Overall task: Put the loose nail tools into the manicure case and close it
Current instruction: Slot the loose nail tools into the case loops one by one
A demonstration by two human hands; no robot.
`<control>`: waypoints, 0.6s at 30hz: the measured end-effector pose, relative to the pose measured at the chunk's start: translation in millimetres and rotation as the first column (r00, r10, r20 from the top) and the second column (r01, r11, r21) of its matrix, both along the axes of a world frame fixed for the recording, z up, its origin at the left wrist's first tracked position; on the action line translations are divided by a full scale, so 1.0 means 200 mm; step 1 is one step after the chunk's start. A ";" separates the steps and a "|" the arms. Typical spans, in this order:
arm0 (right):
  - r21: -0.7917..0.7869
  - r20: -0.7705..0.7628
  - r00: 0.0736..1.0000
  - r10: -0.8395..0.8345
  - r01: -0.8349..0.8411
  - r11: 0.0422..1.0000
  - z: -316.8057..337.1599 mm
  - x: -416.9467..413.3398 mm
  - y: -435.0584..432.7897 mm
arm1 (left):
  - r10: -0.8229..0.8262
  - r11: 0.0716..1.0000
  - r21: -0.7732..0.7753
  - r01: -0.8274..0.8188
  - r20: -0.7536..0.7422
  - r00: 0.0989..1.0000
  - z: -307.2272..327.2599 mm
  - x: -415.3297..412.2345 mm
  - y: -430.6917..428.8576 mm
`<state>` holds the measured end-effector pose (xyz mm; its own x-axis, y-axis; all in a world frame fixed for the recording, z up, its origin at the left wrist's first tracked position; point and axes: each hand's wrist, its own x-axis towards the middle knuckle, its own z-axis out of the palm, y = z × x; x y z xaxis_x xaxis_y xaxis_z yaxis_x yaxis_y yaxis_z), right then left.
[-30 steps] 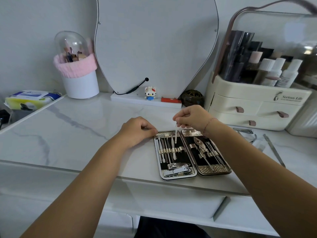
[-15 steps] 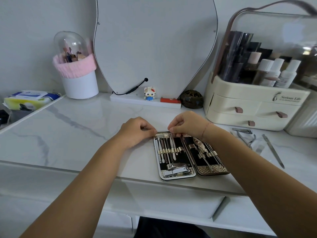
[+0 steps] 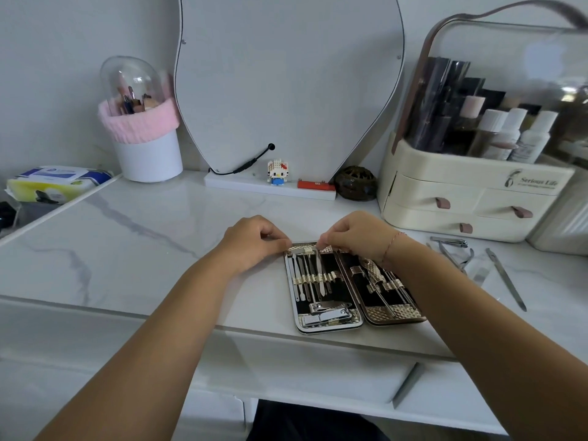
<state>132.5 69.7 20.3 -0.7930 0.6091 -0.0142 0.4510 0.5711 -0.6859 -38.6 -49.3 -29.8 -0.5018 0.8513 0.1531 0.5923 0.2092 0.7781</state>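
The manicure case (image 3: 356, 316) lies open flat near the table's front edge, with metal tools strapped in both halves. My left hand (image 3: 254, 240) is curled and pinches the case's far left corner. My right hand (image 3: 356, 233) hovers over the far edge and pinches the top of a thin metal tool (image 3: 320, 275) that stands in the left half's elastic loops. To the right of the case lie loose tools: a nail clipper (image 3: 449, 241), a pair of nippers (image 3: 458, 259) and a long nail file (image 3: 506, 280).
A cream cosmetics organiser (image 3: 471, 198) with drawers stands at the back right. A mirror (image 3: 286, 84) with a small figurine (image 3: 276, 172) stands behind the case, a brush holder (image 3: 143, 122) at the back left, and a wipes pack (image 3: 54, 183) at the far left.
My right hand has come down from above the case to its far edge, lowering the thin tool into the left half's loops. My left hand has stayed at the corner.
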 end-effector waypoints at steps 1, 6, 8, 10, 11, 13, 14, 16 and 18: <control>-0.011 0.004 1.000 -0.004 0.004 1.000 0.00 0.00 -0.01 | -0.001 1.000 -0.001 0.001 0.002 1.000 0.00 0.00 0.00; -0.060 -0.003 1.000 0.007 -0.007 0.998 -0.01 0.02 -0.02 | -0.010 1.000 -0.002 0.010 0.000 1.000 0.00 0.00 0.00; -0.065 -0.019 1.000 0.016 -0.017 0.998 -0.02 0.04 -0.02 | -0.015 1.000 -0.002 0.015 -0.004 1.000 0.01 0.00 0.00; -0.046 -0.068 0.998 0.016 -0.019 0.999 -0.02 0.08 0.00 | -0.021 1.000 -0.001 0.021 -0.006 1.000 0.01 0.00 0.00; -0.020 -0.108 0.994 -0.017 0.015 1.000 -0.01 0.11 0.03 | -0.022 1.000 0.002 0.022 -0.008 1.000 0.01 0.00 0.00; 0.078 -0.182 0.972 -0.146 0.162 0.984 0.00 0.21 0.12 | -0.023 1.000 0.011 0.024 -0.012 1.000 0.00 0.00 0.00; 0.125 -0.196 0.956 -0.218 0.245 0.961 0.00 0.28 0.17 | -0.026 1.000 0.016 0.026 -0.014 1.000 0.00 0.00 0.00; 0.189 -0.153 0.926 -0.345 0.370 0.910 0.00 0.42 0.28 | -0.032 0.999 0.022 0.032 -0.012 0.999 0.00 0.00 -0.01; 0.229 -0.066 0.895 -0.441 0.444 0.866 -0.01 0.53 0.36 | -0.036 0.999 0.028 0.036 -0.009 0.999 0.00 0.01 -0.01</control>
